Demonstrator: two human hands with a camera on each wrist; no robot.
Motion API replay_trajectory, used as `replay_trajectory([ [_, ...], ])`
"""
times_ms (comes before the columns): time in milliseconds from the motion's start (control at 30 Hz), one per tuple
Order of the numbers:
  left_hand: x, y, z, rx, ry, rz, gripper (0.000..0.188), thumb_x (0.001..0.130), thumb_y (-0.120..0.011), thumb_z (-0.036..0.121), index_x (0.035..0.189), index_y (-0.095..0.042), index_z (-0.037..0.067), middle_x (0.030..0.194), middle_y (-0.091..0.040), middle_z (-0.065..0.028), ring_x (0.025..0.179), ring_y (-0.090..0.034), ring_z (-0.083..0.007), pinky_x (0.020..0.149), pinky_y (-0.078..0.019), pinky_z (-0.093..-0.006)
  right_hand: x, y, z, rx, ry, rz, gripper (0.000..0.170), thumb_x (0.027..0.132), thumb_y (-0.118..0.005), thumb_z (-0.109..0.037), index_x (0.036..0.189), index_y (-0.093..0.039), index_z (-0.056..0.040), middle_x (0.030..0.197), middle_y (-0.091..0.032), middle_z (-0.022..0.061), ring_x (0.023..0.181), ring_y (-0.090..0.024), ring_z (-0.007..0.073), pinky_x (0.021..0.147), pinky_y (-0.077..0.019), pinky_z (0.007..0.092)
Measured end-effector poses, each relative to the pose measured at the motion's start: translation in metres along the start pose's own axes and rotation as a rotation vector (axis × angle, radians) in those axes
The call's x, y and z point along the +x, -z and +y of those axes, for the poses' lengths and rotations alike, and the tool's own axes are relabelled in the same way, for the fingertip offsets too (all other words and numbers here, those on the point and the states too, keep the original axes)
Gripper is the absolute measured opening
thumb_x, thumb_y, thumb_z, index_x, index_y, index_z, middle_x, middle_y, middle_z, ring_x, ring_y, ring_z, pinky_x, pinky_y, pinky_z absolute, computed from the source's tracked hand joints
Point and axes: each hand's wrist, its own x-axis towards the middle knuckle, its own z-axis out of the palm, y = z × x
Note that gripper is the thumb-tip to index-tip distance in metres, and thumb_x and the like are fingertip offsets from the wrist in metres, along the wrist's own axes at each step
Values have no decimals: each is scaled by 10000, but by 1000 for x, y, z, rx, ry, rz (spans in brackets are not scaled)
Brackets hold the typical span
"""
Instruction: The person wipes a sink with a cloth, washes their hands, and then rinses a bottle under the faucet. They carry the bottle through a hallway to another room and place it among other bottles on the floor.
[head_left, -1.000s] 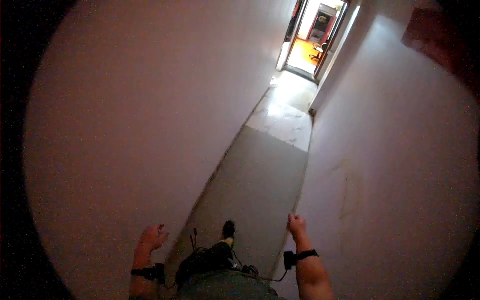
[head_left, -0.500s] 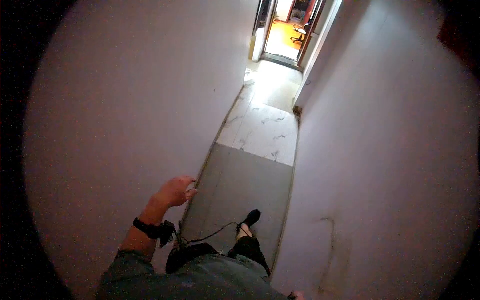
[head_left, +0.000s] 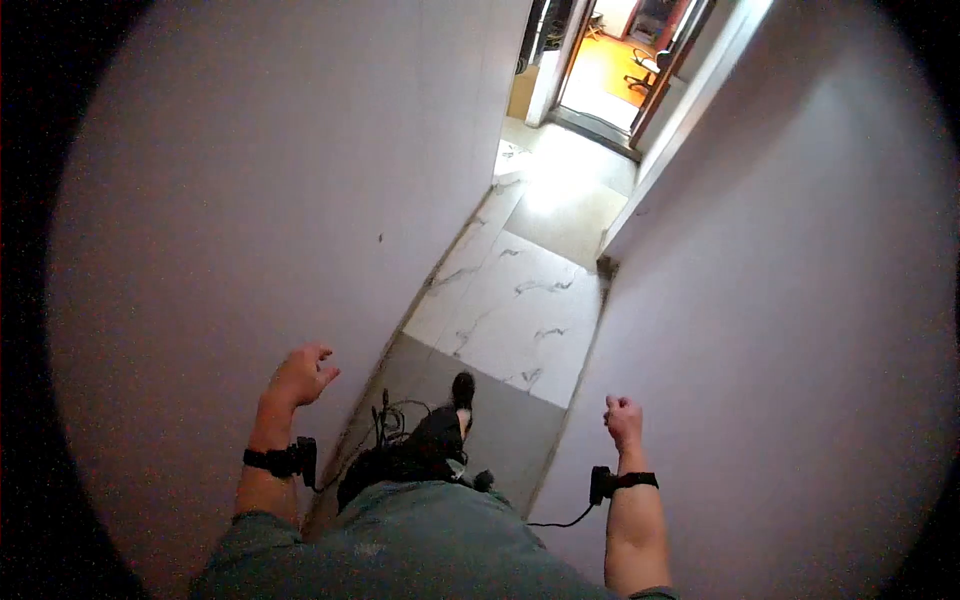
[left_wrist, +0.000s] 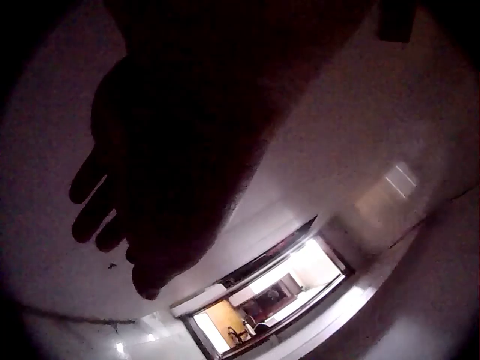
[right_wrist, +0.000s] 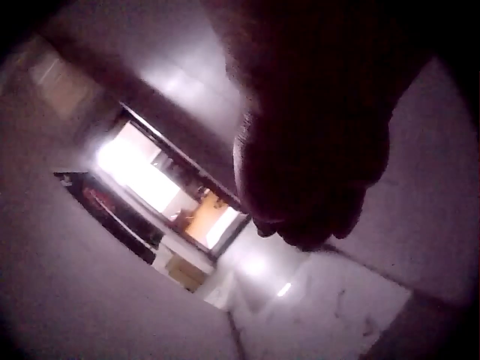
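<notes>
Held out at the left side, the left hand [head_left: 299, 377] has its fingers spread and loosely bent, with nothing in them. The right hand [head_left: 624, 423] hangs at the other side, empty, its fingers loosely curled. Each wrist carries a strapped black device with a cable. In the left wrist view the left hand [left_wrist: 161, 180] is a dark shape with separate fingers. Dark too is the right hand [right_wrist: 311, 172] in the right wrist view, its fingers folded downward.
A narrow corridor runs between a left wall [head_left: 250, 200] and a right wall [head_left: 780, 330]. Grey floor [head_left: 500, 450] meets marbled white tiles [head_left: 500, 310]. Beyond a raised threshold [head_left: 595, 127], a bright room holds a chair [head_left: 642, 80]. One dark shoe [head_left: 463, 388] is near the tiles.
The white tiles and doorway have come closer. The left hand has swung back toward the left, and the right hand, nearly out of the head view half a second ago, is back in it.
</notes>
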Motion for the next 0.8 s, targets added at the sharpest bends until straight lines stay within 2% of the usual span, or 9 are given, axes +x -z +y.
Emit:
replay_trajectory([
  [67,82,33,1,-43,15,-27,454,857,-622,298,1206,-568,11,1167,-606,-195,1041,-598,-336,911,-468,-392,71,-32,-82,90,142,3,262,861,-610,-209,853,-624,53,685,-620,107,596,-582,164,539,-464,290],
  [167,151,7,92,-69,10,-44,442,859,-623,281,1202,-568,8,1184,-597,-195,1063,-585,-338,915,-464,-397,155,36,-68,0,132,-60,260,867,-603,-209,890,-628,48,704,-622,104,608,-583,163,538,-467,295],
  [233,216,-10,128,-57,9,-12,430,859,-624,267,1196,-570,6,1188,-593,-197,1071,-579,-340,916,-462,-400,195,42,-60,106,-37,-72,245,865,-603,-174,962,-622,49,748,-627,100,634,-596,166,543,-473,299],
  [300,284,19,185,93,-198,19,426,857,-622,266,1192,-568,7,1196,-586,-194,1068,-574,-346,920,-458,-403,225,64,-81,151,-117,-97,250,865,-604,-164,991,-617,52,756,-625,99,641,-601,167,547,-477,298],
  [367,343,50,253,45,-232,-41,427,858,-620,273,1192,-566,10,1200,-582,-190,1067,-570,-344,919,-458,-402,249,81,-102,266,-69,155,226,869,-605,-156,984,-603,38,749,-614,90,648,-606,165,549,-480,292],
  [600,607,89,480,60,-473,-90,434,870,-612,294,1203,-556,20,1209,-566,-183,1108,-536,-337,951,-438,-390,447,132,-130,750,-469,203,199,915,-550,-230,844,-557,-44,698,-581,61,589,-582,186,524,-475,302],
  [633,602,61,436,68,-473,-74,434,870,-612,294,1203,-556,20,1209,-566,-183,1108,-536,-337,951,-438,-390,437,86,-81,798,-545,185,215,921,-541,-248,831,-545,-53,702,-578,60,588,-582,189,525,-476,308],
  [733,708,66,532,139,-531,-77,446,877,-605,307,1214,-543,22,1215,-554,-185,1119,-529,-337,966,-428,-391,563,113,-143,770,-469,57,220,920,-550,-258,812,-520,-69,705,-571,57,590,-582,192,535,-483,312],
  [800,730,64,517,201,-407,-124,453,882,-599,318,1220,-533,22,1229,-541,-183,1112,-533,-334,965,-430,-390,600,73,-169,807,-487,27,189,922,-542,-245,859,-533,-67,734,-581,66,616,-588,193,547,-486,301],
])
